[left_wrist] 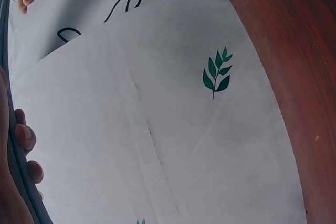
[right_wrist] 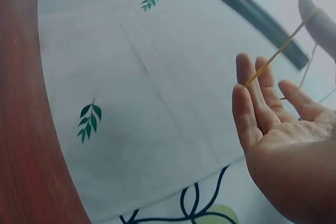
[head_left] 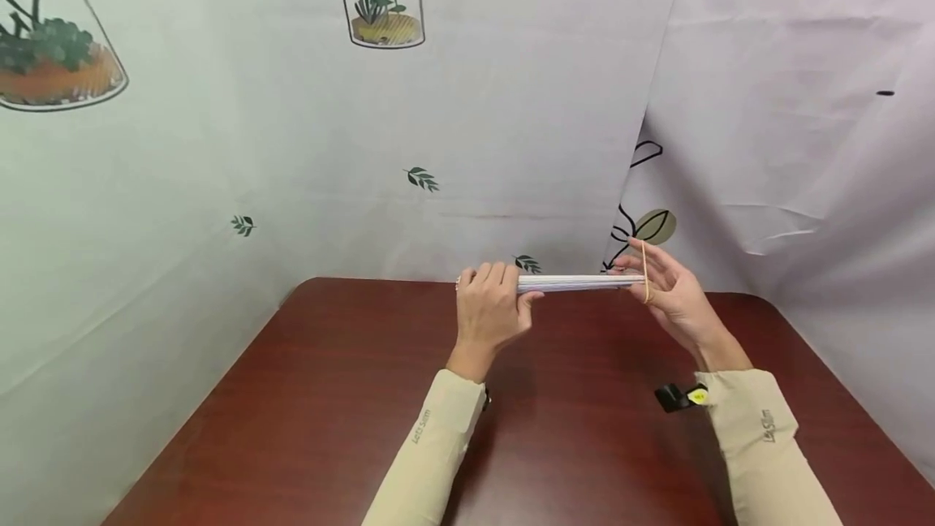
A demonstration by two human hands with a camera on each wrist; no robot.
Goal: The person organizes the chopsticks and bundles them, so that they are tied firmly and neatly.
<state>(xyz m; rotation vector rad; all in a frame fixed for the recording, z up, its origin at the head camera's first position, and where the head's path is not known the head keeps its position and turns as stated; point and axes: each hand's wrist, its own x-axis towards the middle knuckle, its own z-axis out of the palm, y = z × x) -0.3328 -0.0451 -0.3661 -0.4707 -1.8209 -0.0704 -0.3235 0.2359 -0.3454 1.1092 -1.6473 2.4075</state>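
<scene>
A thin stack of white paper sheets [head_left: 570,283] is held edge-on above the table. My left hand [head_left: 488,307] grips its left end, with the fingers folded over the top and the thumb on the near side. Some fingertips [left_wrist: 25,136] show past the dark-looking edge of the stack [left_wrist: 20,156] in the left wrist view. At the stack's right end, my right hand [head_left: 685,304] spreads a yellowish rubber band [head_left: 645,266] wide between its straight fingers and thumb. The right wrist view shows the band [right_wrist: 281,48] stretched in front of the stack's end [right_wrist: 294,53].
A reddish-brown table [head_left: 351,396] with rounded back corners lies beneath both hands. Pale cloth [head_left: 511,120] printed with leaves and potted plants hangs behind and along both sides. A small black device with a yellow label [head_left: 682,398] sits at my right cuff.
</scene>
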